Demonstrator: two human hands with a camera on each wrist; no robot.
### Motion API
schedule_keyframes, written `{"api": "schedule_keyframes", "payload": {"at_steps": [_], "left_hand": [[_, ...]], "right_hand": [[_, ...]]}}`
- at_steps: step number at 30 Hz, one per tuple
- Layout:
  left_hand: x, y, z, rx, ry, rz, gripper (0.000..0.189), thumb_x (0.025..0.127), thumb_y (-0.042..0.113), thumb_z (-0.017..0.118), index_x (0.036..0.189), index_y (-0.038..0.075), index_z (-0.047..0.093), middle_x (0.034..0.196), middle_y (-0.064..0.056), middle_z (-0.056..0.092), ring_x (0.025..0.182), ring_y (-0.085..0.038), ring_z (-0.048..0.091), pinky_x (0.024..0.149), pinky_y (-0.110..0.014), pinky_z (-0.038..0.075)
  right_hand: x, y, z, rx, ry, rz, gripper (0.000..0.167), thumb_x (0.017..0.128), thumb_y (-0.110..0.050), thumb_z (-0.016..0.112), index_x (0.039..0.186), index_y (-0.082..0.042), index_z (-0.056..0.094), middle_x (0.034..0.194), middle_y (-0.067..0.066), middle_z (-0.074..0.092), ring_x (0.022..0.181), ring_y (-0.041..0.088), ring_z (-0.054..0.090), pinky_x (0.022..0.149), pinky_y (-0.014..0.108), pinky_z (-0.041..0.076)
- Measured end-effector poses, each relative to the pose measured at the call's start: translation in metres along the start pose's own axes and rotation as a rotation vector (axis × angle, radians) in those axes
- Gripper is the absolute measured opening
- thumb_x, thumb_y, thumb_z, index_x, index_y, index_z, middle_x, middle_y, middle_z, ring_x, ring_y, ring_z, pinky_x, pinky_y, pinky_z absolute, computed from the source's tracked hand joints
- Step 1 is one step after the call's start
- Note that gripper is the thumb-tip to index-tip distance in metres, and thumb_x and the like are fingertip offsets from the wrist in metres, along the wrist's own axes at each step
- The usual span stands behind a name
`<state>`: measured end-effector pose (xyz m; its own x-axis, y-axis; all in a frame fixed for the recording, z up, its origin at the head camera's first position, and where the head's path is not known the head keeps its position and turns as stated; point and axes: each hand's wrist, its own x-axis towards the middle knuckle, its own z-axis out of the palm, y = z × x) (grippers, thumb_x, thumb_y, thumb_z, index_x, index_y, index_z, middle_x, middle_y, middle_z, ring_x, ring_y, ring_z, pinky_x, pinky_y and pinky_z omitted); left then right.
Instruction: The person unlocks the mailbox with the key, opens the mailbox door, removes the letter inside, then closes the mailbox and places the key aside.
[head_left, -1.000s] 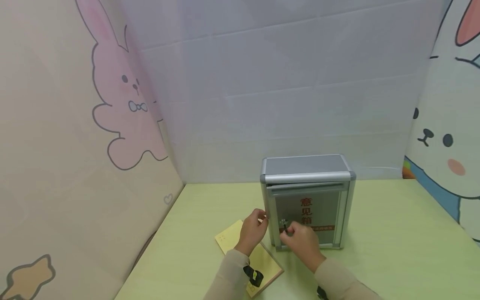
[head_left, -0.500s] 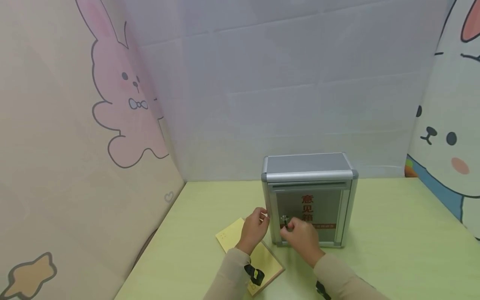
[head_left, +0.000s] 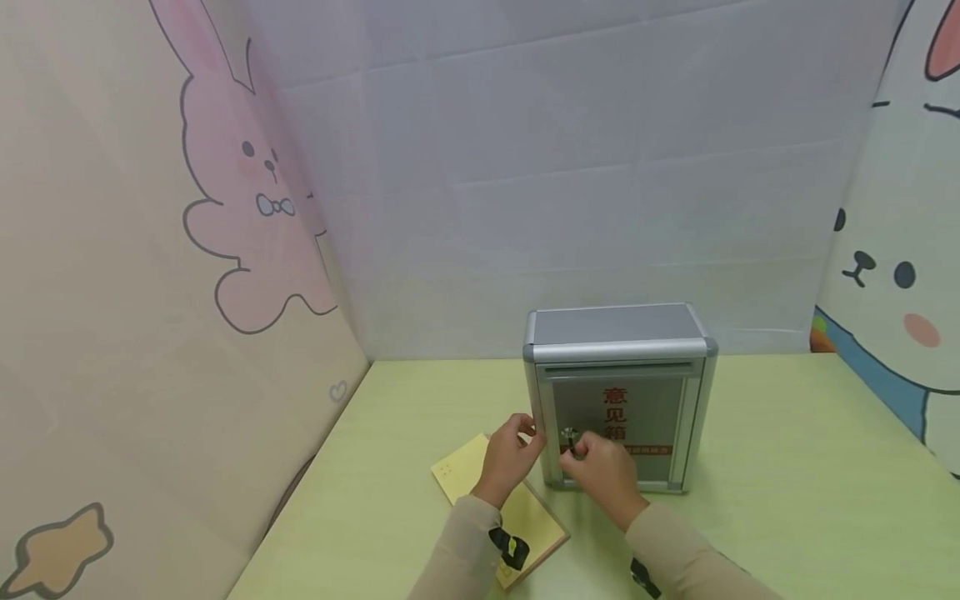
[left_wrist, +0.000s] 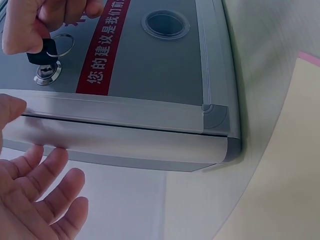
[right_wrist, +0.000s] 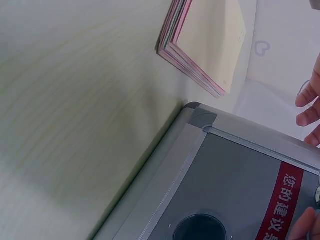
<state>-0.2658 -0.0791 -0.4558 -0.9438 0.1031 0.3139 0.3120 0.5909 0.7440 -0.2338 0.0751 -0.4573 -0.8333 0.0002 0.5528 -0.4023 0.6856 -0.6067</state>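
A grey metal suggestion box with red lettering and a front door stands upright on the table. My right hand pinches a black-headed key that sits in the round door lock; a ring hangs from it. My left hand is at the box's left edge. In the left wrist view its thumb lies at the front frame and two fingertips touch the side, the other fingers loose. The right wrist view shows only a fingertip of the right hand beside the red strip.
A pad of yellow paper lies on the table left of the box, partly under the left forearm; its layered coloured edges show in the right wrist view. A pale curtain hangs behind, with a rabbit-printed cloth at the left.
The box's door, tilted ajar at its top a second ago, now sits flush in the frame. My left thumb has moved right onto the box's front edge. The right hand keeps its pinch on the key.
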Motion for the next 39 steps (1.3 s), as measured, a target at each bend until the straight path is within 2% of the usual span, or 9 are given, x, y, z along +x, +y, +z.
{"api": "schedule_keyframes", "payload": {"at_steps": [4, 11, 20, 27, 31, 35, 39], "left_hand": [[0.001, 0.0, 0.001, 0.035, 0.024, 0.019, 0.027, 0.09, 0.026, 0.068, 0.1, 0.003, 0.061, 0.091, -0.008, 0.066, 0.068, -0.013, 0.056, 0.056, -0.025, 0.044], [0.001, 0.001, 0.004, 0.076, 0.092, 0.03, 0.024, 0.087, 0.024, 0.071, 0.095, 0.004, 0.061, 0.086, -0.008, 0.067, 0.063, -0.013, 0.055, 0.053, -0.023, 0.041], [0.0, 0.0, 0.007, 0.08, 0.117, 0.039, 0.024, 0.088, 0.024, 0.07, 0.095, 0.003, 0.061, 0.076, -0.005, 0.063, 0.059, -0.01, 0.052, 0.051, -0.023, 0.04], [0.0, 0.0, 0.01, 0.144, 0.157, 0.1, 0.026, 0.089, 0.024, 0.068, 0.097, 0.0, 0.06, 0.086, -0.008, 0.056, 0.073, -0.02, 0.053, 0.061, -0.029, 0.043], [-0.001, 0.0, 0.012, 0.144, 0.146, 0.093, 0.028, 0.091, 0.026, 0.065, 0.099, 0.0, 0.058, 0.089, -0.01, 0.053, 0.078, -0.022, 0.051, 0.061, -0.03, 0.042], [-0.003, 0.001, 0.012, 0.14, 0.129, 0.083, 0.027, 0.092, 0.025, 0.064, 0.099, 0.0, 0.056, 0.089, -0.008, 0.052, 0.075, -0.021, 0.049, 0.06, -0.029, 0.04], [-0.004, 0.001, 0.011, 0.147, 0.129, 0.084, 0.026, 0.092, 0.025, 0.064, 0.098, 0.0, 0.056, 0.088, -0.007, 0.051, 0.075, -0.021, 0.049, 0.06, -0.029, 0.04]], "right_hand": [[0.0, 0.001, 0.001, -0.011, -0.003, -0.007, 0.019, 0.071, -0.012, 0.068, 0.061, -0.011, 0.052, 0.05, -0.01, 0.042, 0.046, -0.001, 0.028, 0.043, 0.024, 0.031], [0.001, 0.001, 0.002, -0.018, 0.002, -0.013, 0.018, 0.07, -0.012, 0.067, 0.061, -0.011, 0.052, 0.049, -0.011, 0.039, 0.045, 0.0, 0.028, 0.042, 0.023, 0.029], [0.002, 0.0, 0.001, -0.03, 0.005, -0.023, 0.019, 0.07, -0.013, 0.068, 0.061, -0.011, 0.052, 0.049, -0.012, 0.035, 0.046, -0.002, 0.025, 0.042, 0.023, 0.028], [0.003, -0.001, 0.0, -0.023, 0.02, -0.037, 0.018, 0.07, -0.011, 0.067, 0.061, -0.011, 0.052, 0.048, -0.011, 0.037, 0.045, -0.003, 0.024, 0.042, 0.022, 0.027], [0.003, 0.0, 0.001, -0.09, 0.034, -0.11, 0.017, 0.069, -0.011, 0.067, 0.061, -0.011, 0.052, 0.047, -0.011, 0.035, 0.045, -0.002, 0.023, 0.04, 0.021, 0.026], [0.003, 0.005, 0.004, -0.224, 0.087, -0.262, 0.023, 0.066, -0.01, 0.068, 0.059, -0.013, 0.046, 0.047, -0.013, 0.026, 0.045, -0.002, 0.017, 0.04, 0.017, 0.016], [0.005, 0.01, 0.006, -0.304, 0.187, -0.417, 0.035, 0.061, -0.01, 0.069, 0.058, -0.017, 0.035, 0.05, -0.013, 0.018, 0.047, -0.001, 0.011, 0.044, 0.016, 0.008]]}}
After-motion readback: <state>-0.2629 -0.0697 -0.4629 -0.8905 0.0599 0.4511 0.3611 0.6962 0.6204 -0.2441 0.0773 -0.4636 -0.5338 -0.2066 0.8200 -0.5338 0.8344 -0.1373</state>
